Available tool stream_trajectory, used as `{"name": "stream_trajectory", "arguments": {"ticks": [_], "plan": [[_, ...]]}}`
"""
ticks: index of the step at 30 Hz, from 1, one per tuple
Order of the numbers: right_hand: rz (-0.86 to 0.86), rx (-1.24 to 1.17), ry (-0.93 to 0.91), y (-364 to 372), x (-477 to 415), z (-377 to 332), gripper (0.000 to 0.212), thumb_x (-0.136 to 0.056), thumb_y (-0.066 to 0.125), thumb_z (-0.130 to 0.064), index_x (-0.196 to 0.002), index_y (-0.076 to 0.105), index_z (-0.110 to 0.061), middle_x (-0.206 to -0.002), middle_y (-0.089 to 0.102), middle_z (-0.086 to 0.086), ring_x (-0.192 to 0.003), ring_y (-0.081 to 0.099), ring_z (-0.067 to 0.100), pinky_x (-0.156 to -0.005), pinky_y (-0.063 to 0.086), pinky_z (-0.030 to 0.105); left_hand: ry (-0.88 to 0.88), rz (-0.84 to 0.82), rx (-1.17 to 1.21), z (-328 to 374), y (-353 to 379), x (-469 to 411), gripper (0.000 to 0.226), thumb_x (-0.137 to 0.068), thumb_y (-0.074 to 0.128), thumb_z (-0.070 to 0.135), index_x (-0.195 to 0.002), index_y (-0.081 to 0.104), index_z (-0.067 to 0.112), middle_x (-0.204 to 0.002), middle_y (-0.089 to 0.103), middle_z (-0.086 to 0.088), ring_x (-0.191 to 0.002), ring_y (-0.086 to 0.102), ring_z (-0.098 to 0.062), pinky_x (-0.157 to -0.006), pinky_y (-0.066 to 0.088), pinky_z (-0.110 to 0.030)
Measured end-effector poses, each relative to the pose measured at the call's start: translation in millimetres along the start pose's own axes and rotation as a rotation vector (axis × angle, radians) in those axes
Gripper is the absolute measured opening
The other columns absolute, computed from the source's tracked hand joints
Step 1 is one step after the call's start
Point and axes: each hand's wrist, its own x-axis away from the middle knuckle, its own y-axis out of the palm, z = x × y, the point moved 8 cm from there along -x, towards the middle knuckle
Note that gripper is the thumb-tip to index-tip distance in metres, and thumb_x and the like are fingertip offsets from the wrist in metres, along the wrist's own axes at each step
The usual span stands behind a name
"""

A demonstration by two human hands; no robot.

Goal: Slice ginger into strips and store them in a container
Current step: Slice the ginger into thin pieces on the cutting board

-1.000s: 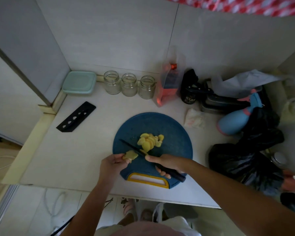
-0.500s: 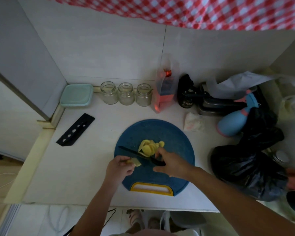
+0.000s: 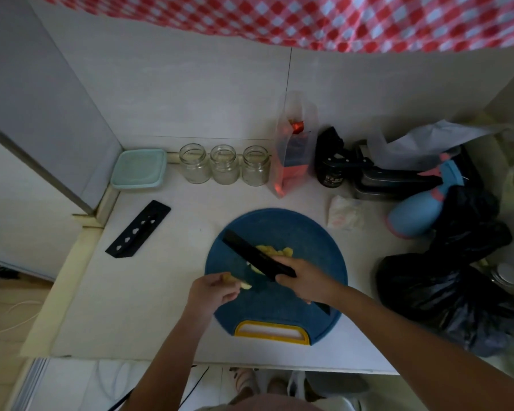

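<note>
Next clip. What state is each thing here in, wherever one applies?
Left hand: pinches a ginger piece.
Right hand: grips the knife, blade above the cutting board.
Ginger slices: piled on the board.
Container: lid on.
Jars: upright, no lids.
Knife sheath: empty, flat on the counter.
Spray bottle: lying on its side.

Board (image 3: 282,229) sits front-centre on counter (image 3: 149,298). On it: ginger slices (image 3: 275,250) mid-board, knife (image 3: 250,254) slanting across them, ginger piece (image 3: 237,282) front-left. Sheath (image 3: 138,229) left of board. Back row, L to R: container (image 3: 138,169), three jars (image 3: 224,165), pouch (image 3: 293,161). Spray bottle (image 3: 413,213) far right.
</note>
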Motion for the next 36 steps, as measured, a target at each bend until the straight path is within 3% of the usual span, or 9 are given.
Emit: {"name": "stream_trajectory", "arguments": {"ticks": [3,7,10,13,17,26,30,33,36], "plan": [[0.001,-0.15,0.076,-3,-2,7,0.025,-0.098,0.051,-0.024,-0.119,0.048,-0.035,-0.066,0.052,-0.002,-0.037,0.043,0.004,-0.037,0.037,0.024,-0.065,-0.053,0.032,-6,4,0,0.005,-0.086,0.061,-0.003,-0.087,0.065,-0.002,-0.082,0.066,-0.016,-0.078,0.064,-0.022,-0.062,0.057,-0.018],[0.027,-0.261,0.074,-6,1,3,0.005,-0.097,0.051,-0.023,-0.098,0.056,-0.025,-0.059,0.047,0.0,-0.038,0.041,0.009,-0.041,0.035,0.028,-0.1,-0.025,0.08,-11,4,-3,0.012,-0.087,0.063,0.005,-0.099,0.061,0.005,-0.088,0.068,-0.017,-0.08,0.066,-0.024,-0.064,0.058,-0.023],[0.073,-0.144,0.032,-9,6,-2,0.015,-0.097,0.051,-0.024,-0.083,0.053,-0.028,-0.062,0.05,-0.002,-0.042,0.045,0.005,-0.042,0.036,0.021,-0.07,0.002,-0.011,-11,5,-1,0.007,-0.087,0.064,0.008,-0.091,0.063,0.003,-0.082,0.067,-0.017,-0.074,0.065,-0.023,-0.06,0.058,-0.021],[0.088,0.131,-0.045,-4,14,-8,0.019,-0.098,0.05,-0.029,-0.094,0.058,-0.013,-0.074,0.055,-0.004,-0.06,0.049,0.002,-0.057,0.039,0.021,0.042,0.067,-0.115,-6,3,-2,0.003,-0.084,0.068,0.008,-0.082,0.066,0.007,-0.072,0.068,-0.011,-0.067,0.064,-0.019,-0.06,0.057,-0.02],[0.071,0.298,-0.046,15,26,0,0.027,-0.099,0.044,-0.032,-0.108,0.052,-0.007,-0.092,0.063,0.011,-0.079,0.058,0.02,-0.063,0.037,0.027,0.173,0.12,-0.252,-3,-2,-3,0.003,-0.081,0.072,0.014,-0.084,0.071,0.013,-0.063,0.07,0.003,-0.067,0.067,-0.015,-0.07,0.058,-0.027],[0.066,0.294,0.014,44,31,11,0.027,-0.101,0.041,-0.031,-0.113,0.046,-0.008,-0.096,0.064,0.017,-0.084,0.061,0.027,-0.064,0.041,0.031,0.2,0.166,-0.179,-11,-1,1,0.022,-0.076,0.075,0.006,-0.096,0.07,0.012,-0.089,0.072,-0.005,-0.087,0.067,-0.019,-0.082,0.053,-0.031],[0.062,0.3,-0.009,48,28,4,0.026,-0.101,0.041,-0.031,-0.112,0.045,-0.007,-0.092,0.064,0.017,-0.08,0.061,0.027,-0.064,0.044,0.034,0.219,0.218,-0.18,-13,-4,2,0.027,-0.074,0.077,0.008,-0.1,0.069,0.011,-0.091,0.072,-0.003,-0.087,0.067,-0.014,-0.081,0.052,-0.027],[0.064,0.312,-0.021,49,27,2,0.026,-0.101,0.041,-0.03,-0.114,0.046,-0.009,-0.094,0.063,0.016,-0.08,0.061,0.027,-0.069,0.049,0.039,0.229,0.244,-0.181,-15,-5,3,0.019,-0.073,0.078,0.007,-0.084,0.068,0.017,-0.082,0.071,-0.001,-0.08,0.067,-0.016,-0.078,0.054,-0.03],[0.071,0.325,-0.042,48,27,1,0.028,-0.101,0.041,-0.028,-0.12,0.046,-0.008,-0.096,0.063,0.017,-0.082,0.061,0.028,-0.07,0.049,0.038,0.208,0.254,-0.13,-18,-4,2,0.025,-0.072,0.078,0.005,-0.094,0.066,0.005,-0.084,0.071,-0.008,-0.079,0.068,-0.019,-0.074,0.057,-0.03]]}}
